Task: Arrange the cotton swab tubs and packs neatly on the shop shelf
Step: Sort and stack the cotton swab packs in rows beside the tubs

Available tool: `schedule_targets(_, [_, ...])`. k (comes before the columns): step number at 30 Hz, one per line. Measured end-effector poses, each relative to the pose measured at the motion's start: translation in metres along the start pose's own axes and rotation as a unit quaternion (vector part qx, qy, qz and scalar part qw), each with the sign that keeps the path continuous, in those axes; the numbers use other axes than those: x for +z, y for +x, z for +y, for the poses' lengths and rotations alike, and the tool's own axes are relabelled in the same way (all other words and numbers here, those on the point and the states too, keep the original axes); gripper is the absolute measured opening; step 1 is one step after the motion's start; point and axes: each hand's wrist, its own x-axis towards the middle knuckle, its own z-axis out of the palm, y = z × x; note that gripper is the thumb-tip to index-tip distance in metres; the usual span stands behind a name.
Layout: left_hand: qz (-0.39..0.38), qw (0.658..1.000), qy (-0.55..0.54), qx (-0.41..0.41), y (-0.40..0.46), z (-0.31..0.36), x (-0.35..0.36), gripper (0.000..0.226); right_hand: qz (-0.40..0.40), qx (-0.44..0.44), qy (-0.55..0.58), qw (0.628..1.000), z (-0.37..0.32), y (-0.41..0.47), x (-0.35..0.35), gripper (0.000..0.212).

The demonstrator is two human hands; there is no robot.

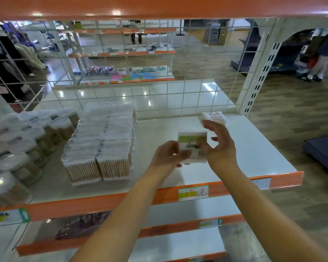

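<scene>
Crinkled plastic swab pack (192, 146) between both hands.

The right half of the white shelf (254, 148) lay bare, leaving open room from its orange front edge (121, 201) back to the wire grid (159, 99) that closed off the rear. Rows of cotton swab packs (102, 144) blocked the middle-left, with tubs (27, 148) crowded beside them to the left. One loose pack (214, 117) sat in the far right corner near the upright post (259, 72). The shelf above (159, 6) limited headroom.
</scene>
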Motion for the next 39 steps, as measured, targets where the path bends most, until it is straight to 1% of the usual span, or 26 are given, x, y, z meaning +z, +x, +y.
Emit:
schedule_targets(2, [0.01,0.999,-0.043,-0.018,-0.003,-0.001,-0.003,0.011,0.016,-0.015,0.004,1.0,-0.004,-0.005,0.006,0.037])
schedule_targets(3, [0.021,0.999,-0.041,-0.017,-0.004,-0.001,-0.004,0.011,0.022,-0.023,-0.003,0.999,-0.005,-0.006,0.009,0.032])
schedule_targets(4, [0.033,0.999,-0.037,-0.015,-0.005,-0.002,-0.004,0.012,0.029,-0.033,-0.02,0.999,-0.006,-0.008,0.012,0.029])
schedule_targets(6, [0.063,0.998,-0.028,-0.013,-0.007,-0.003,-0.004,0.015,0.037,-0.051,-0.05,0.997,-0.009,-0.011,0.017,0.029])
schedule_targets(8, [0.099,0.995,-0.011,-0.009,-0.007,-0.004,-0.004,0.022,0.029,-0.073,-0.074,0.994,-0.015,-0.014,0.021,0.028])
schedule_targets(10, [0.128,0.992,0.018,-0.007,-0.009,-0.003,-0.004,0.026,0.0,-0.085,-0.083,0.993,-0.022,-0.019,0.026,0.022])
schedule_targets(12, [0.144,0.987,0.066,-0.001,-0.014,-0.001,-0.005,0.02,-0.019,-0.063,-0.06,0.996,-0.031,-0.023,0.03,0.018])
schedule_targets(15, [0.153,0.971,0.18,0.031,-0.025,0.002,-0.005,0.018,-0.029,0.006,-0.011,1.0,-0.042,-0.027,0.032,0.015])
schedule_targets(16, [0.151,0.964,0.215,0.049,-0.029,0.001,-0.005,0.02,-0.036,0.031,0.0,0.999,-0.044,-0.028,0.033,0.018])
schedule_targets(18, [0.149,0.944,0.279,0.094,-0.034,0.0,-0.007,0.028,-0.043,0.075,0.017,0.996,-0.048,-0.03,0.032,0.031])
schedule_targets(20, [0.145,0.925,0.321,0.14,-0.036,-0.006,-0.008,0.041,-0.043,0.105,0.04,0.993,-0.051,-0.03,0.032,0.035])
schedule_targets(23, [0.153,0.916,0.323,0.184,-0.039,-0.016,-0.01,0.047,-0.049,0.133,0.08,0.987,-0.054,-0.027,0.031,0.027])
schedule_targets(26, [0.159,0.907,0.316,0.231,-0.042,-0.025,-0.013,0.046,-0.057,0.141,0.101,0.983,-0.054,-0.026,0.033,0.027])
schedule_targets(29, [0.146,0.927,0.257,0.231,-0.046,-0.026,-0.024,0.038,-0.054,0.126,0.106,0.985,-0.054,-0.025,0.035,0.022])
schedule_targets(31, [0.155,0.935,0.205,0.246,-0.048,-0.028,-0.035,0.037,-0.05,0.116,0.13,0.983,-0.055,-0.024,0.037,0.024])
schedule_targets(33, [0.187,0.928,0.177,0.269,-0.051,-0.032,-0.052,0.036,-0.049,0.115,0.173,0.977,-0.06,-0.024,0.044,0.027])
schedule_targets(35, [0.238,0.915,0.173,0.278,-0.054,-0.038,-0.073,0.033,-0.056,0.109,0.207,0.971,-0.065,-0.026,0.055,0.031])
schedule_targets(37, [0.298,0.895,0.184,0.277,-0.06,-0.04,-0.097,0.032,-0.076,0.095,0.21,0.97,-0.072,-0.03,0.069,0.034])
schedule_targets(39, [0.34,0.871,0.214,0.282,-0.065,-0.043,-0.122,0.029,-0.102,0.088,0.199,0.971,-0.076,-0.037,0.083,0.03])
